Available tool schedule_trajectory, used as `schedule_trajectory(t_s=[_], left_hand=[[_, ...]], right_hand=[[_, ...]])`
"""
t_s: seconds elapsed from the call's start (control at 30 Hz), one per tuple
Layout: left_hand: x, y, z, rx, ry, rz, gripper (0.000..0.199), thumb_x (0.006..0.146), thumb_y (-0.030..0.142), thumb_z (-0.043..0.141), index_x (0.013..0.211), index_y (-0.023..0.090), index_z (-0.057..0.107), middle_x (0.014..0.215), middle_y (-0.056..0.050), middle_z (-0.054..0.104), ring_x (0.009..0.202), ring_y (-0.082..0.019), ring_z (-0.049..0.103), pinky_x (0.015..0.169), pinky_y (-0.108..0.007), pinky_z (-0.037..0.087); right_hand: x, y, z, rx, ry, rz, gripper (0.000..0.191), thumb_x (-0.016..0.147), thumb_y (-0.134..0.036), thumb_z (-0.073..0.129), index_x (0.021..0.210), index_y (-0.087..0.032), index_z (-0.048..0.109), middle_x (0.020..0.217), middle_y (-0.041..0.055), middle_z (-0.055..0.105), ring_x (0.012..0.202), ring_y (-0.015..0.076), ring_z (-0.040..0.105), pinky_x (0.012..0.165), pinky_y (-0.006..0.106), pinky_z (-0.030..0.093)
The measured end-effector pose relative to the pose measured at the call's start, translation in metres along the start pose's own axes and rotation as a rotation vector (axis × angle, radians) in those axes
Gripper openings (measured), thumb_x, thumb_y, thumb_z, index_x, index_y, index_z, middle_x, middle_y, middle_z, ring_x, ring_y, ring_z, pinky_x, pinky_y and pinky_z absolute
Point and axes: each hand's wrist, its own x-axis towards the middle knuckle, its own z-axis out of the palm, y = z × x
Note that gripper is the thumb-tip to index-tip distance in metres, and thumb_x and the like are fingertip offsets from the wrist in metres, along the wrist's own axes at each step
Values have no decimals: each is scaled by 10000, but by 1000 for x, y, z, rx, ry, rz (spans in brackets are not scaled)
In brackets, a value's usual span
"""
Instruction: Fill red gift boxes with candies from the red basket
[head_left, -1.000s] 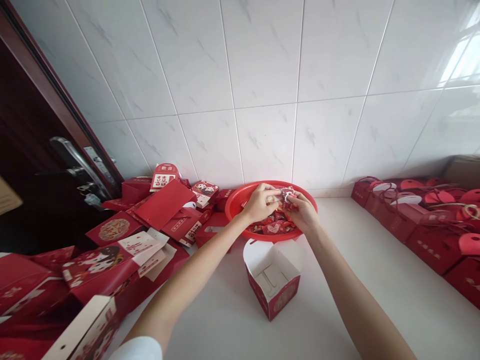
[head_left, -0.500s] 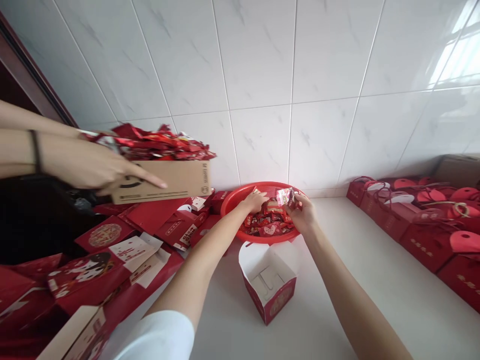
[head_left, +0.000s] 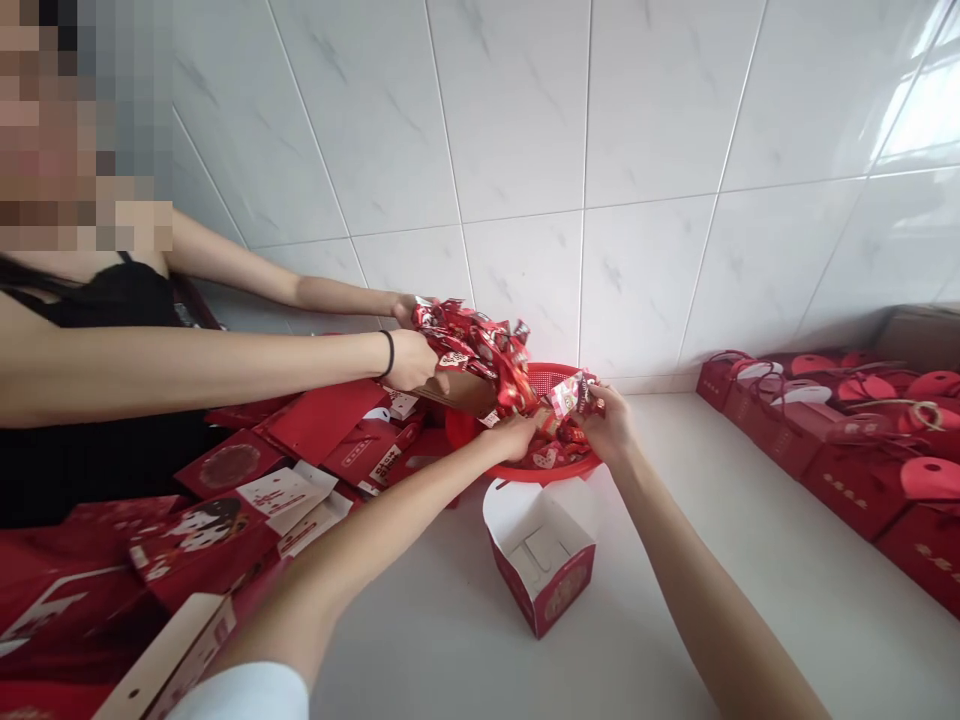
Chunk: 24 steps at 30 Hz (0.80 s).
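Note:
My right hand is closed on wrapped candies, one pink and white, another dark red, above the right side of a red plastic basket. Inside the basket lie more candies. My left hand reaches into it with curled fingers among the wrappers; what they grip is hidden. Just in front of the basket stands an open red box with a white inside, its floor bare. Beyond my left hand, another person's hands tilt a cardboard box of red-wrapped candies over the basket.
Red printed gift boxes and flat cartons are heaped on the left. Along the right stands a row of closed red boxes with cord handles. A tiled wall rises behind the white table.
The other person has leaned in and brought the cardboard box rightward and down over the basket, tipping it. My left hand has sunk slightly lower in the basket; my right hand stays nearly still.

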Motion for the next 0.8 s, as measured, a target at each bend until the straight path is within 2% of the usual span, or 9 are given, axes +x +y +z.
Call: schedule_trajectory(t_s=[0.1,0.17,0.3,0.4,0.5,0.57,0.67,0.8], left_hand=[[-31,12,-8,84,16,33,425,817,17,556,1196,155,688,1047,-135,731,1017,-300,686,844,-333,512],[-48,16,-13,89,109,72,454,835,20,538,1257,124,670,1027,-140,735,1014,-284,686,875,-342,514],[-71,18,-21,-125,271,55,411,821,99,636,1224,140,710,910,-80,756,887,-236,709,847,-333,548],[-77,17,-21,-393,349,40,345,797,128,688,1136,143,747,1071,-104,764,876,-223,728,833,-333,572],[-78,17,-20,-647,391,48,347,789,148,712,1135,137,739,1177,-122,750,990,-241,728,904,-353,573],[-79,20,-18,-756,439,68,358,783,154,718,1140,134,725,1141,-120,763,1045,-244,717,948,-364,563],[-80,27,-16,-847,510,111,333,774,173,725,1104,131,705,1066,-110,772,1023,-227,717,936,-354,570],[-84,36,-11,-909,514,160,262,734,223,764,973,143,692,994,-89,772,945,-213,725,898,-346,584]], right_hand=[[-2,-3,0,-6,-25,8,209,570,-192,781,660,-226,595,683,-56,646,647,121,593,579,244,540],[-5,-6,0,-26,-44,25,212,568,-201,784,734,-223,653,720,-49,669,660,124,602,569,242,536],[-14,-13,-1,-98,-74,36,291,595,-214,804,871,-225,713,801,-32,713,708,142,636,596,258,548],[-25,-18,-3,-152,-130,72,296,606,-234,841,880,-216,729,861,-2,739,772,166,662,649,278,570],[-38,-22,-4,-187,-153,128,281,587,-252,878,822,-190,738,848,10,737,784,153,655,683,259,578],[-48,-24,-2,-211,-163,149,281,586,-264,889,810,-194,736,816,-3,723,735,133,636,633,235,561],[-64,-27,2,-240,-199,169,295,608,-283,883,851,-209,733,816,-9,716,674,122,607,554,226,518],[-84,-29,6,-251,-191,161,317,630,-287,872,895,-221,710,878,-6,721,762,144,637,661,261,550]])
